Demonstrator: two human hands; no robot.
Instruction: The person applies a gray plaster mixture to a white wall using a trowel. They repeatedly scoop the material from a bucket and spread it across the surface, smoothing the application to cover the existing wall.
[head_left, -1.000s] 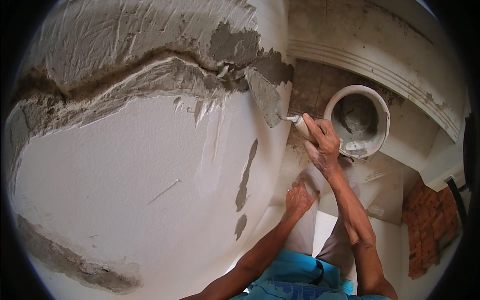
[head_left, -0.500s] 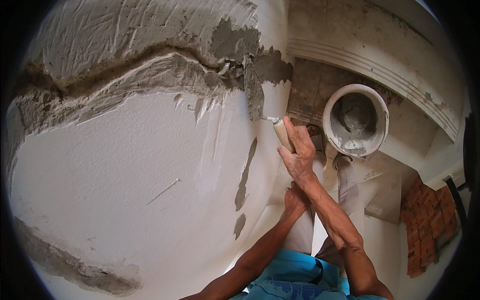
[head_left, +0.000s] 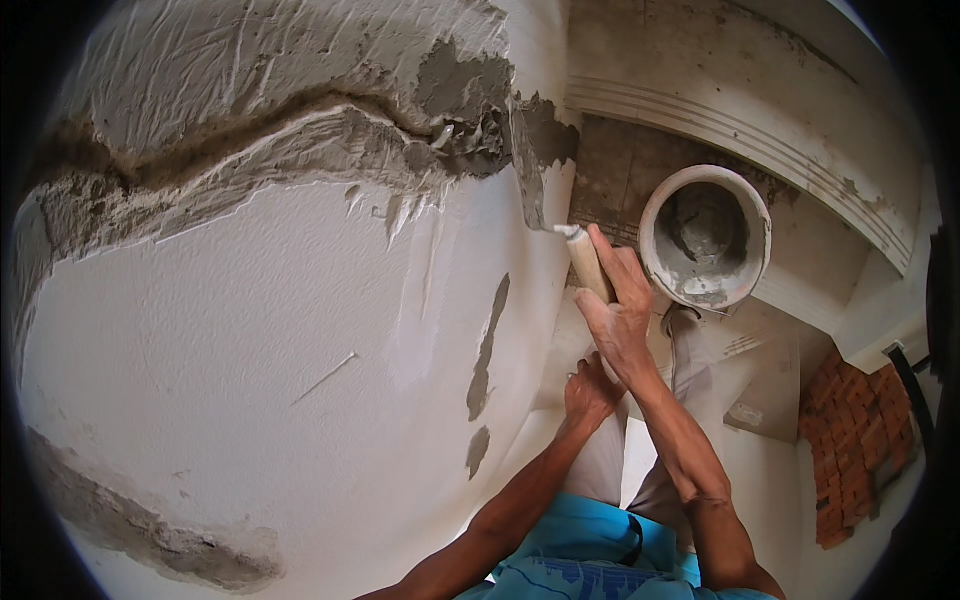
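Note:
My right hand (head_left: 625,320) grips the wooden handle of a trowel (head_left: 589,262), whose mortar-smeared blade stands nearly edge-on at wet grey mortar (head_left: 480,145) on the wall's right portion. That mortar lies at the end of a long, rough channel (head_left: 230,137) cut across the white plastered wall (head_left: 220,330). My left hand (head_left: 590,397) rests on my leg below the right hand, fingers loosely bent and partly hidden. A white bucket (head_left: 655,235) with grey mortar inside stands just right of the trowel.
Concrete steps (head_left: 730,90) with grooved edges curve along the upper right. Red bricks (head_left: 855,445) show at the lower right beside a black pipe (head_left: 910,395). My legs (head_left: 680,375) are below my hands.
Over the last second the trowel blade has turned from flat to edge-on, and my right hand has shifted left, then slightly back right. More lumpy dark mortar shows in the channel's end.

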